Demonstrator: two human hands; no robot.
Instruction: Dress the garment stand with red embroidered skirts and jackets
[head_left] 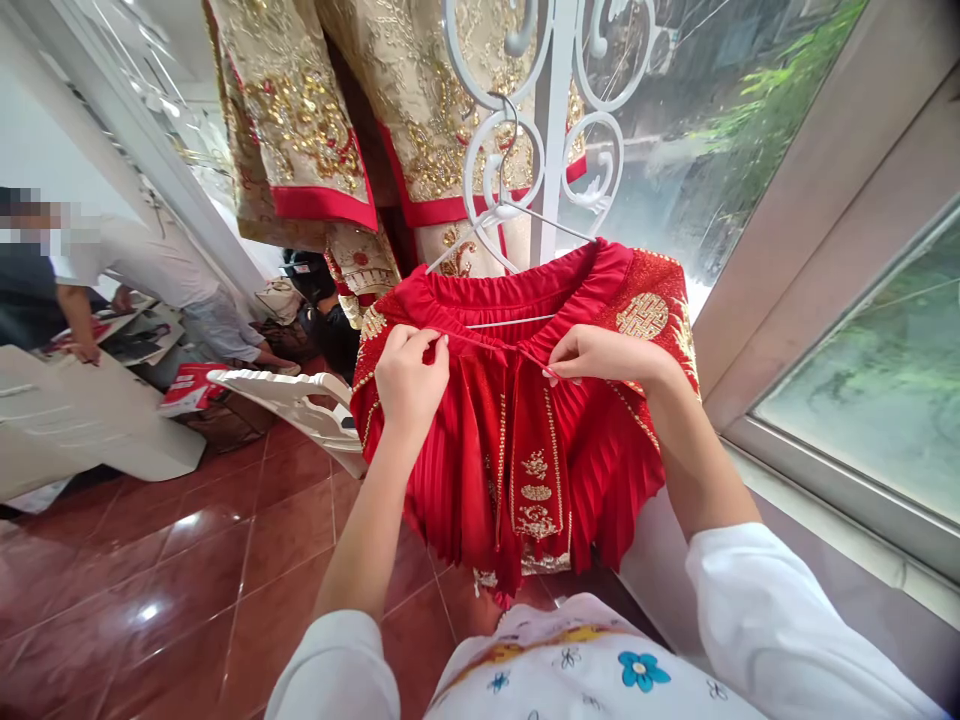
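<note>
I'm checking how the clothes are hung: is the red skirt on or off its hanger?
On. The sides of the hanger slope into the waist of the skirt, and its bar shows across the opening.

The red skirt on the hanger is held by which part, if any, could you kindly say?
The left hand and right hand each pinch the thin red cord at the waistband, on either side of its front middle.

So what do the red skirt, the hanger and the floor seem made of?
Red skirt: fabric, perhaps satiny, judging by crisp pleats and soft sheen. Hanger: probably metal wire, being thin and grey. Floor: glossy tile, possibly ceramic, showing joint lines and reflections.
</note>
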